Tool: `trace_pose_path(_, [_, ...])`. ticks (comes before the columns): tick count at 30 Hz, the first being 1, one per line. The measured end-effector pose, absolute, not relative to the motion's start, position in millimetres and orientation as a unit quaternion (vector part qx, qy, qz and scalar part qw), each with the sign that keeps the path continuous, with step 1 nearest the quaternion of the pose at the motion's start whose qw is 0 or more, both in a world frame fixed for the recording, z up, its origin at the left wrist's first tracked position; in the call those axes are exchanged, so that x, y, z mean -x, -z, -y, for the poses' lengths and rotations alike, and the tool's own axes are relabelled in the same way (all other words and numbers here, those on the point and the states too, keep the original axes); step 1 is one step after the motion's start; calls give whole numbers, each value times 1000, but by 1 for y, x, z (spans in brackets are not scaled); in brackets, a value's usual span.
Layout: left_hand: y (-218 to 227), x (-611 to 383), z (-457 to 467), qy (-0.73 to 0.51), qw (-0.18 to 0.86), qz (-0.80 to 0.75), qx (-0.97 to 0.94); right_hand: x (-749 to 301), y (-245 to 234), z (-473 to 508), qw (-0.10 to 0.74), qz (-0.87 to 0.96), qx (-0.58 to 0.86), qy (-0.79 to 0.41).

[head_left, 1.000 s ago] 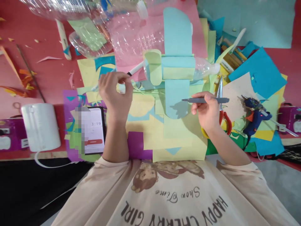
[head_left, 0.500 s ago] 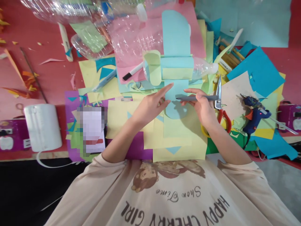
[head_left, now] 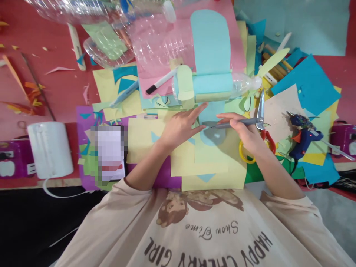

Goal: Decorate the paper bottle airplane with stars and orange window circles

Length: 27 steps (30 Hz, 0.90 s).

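A clear plastic bottle (head_left: 241, 82) lies on its side, wrapped in light blue paper, with its white cap to the right. One rounded light blue paper wing (head_left: 210, 40) stands out from its far side; another light blue wing (head_left: 213, 111) extends on the near side. Pale green paper pieces (head_left: 185, 83) sit at the bottle's base. My left hand (head_left: 183, 126) has index finger and thumb stretched apart at the near wing's left edge. My right hand (head_left: 243, 131) grips a grey pen (head_left: 233, 123), its tip over the near wing.
Scissors (head_left: 260, 111) with red and yellow handles lie beside my right hand. A blue glue gun (head_left: 303, 142) rests farther right. Larger clear bottles (head_left: 161, 48), a black-tipped marker (head_left: 161, 80), a phone (head_left: 111, 152) and a white device (head_left: 50, 150) lie around on paper scraps.
The bottle has rolled so its far wing appears larger and its near wing sits lower beneath it. My left thumb has moved slightly right; the pen stays in my right hand, tilted a little more.
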State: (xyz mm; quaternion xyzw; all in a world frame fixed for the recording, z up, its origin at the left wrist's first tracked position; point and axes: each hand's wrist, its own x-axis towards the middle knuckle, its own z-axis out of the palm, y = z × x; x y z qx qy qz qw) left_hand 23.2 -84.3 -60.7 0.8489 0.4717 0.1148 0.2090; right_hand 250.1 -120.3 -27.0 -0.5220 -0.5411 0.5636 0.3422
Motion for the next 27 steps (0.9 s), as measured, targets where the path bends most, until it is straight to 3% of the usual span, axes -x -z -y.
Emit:
trace_pose_path(6, [57, -23, 84, -91, 194, -473, -855, -260, 15, 111, 382, 583, 528, -486])
trace_pose_path(19, [47, -25, 83, -74, 239, -464, -850, -254, 39, 101, 374, 588, 468, -543])
trace_pose_path(27, [50, -22, 82, -77, 240, -461, -851, -260, 34, 95, 415, 568, 529, -475])
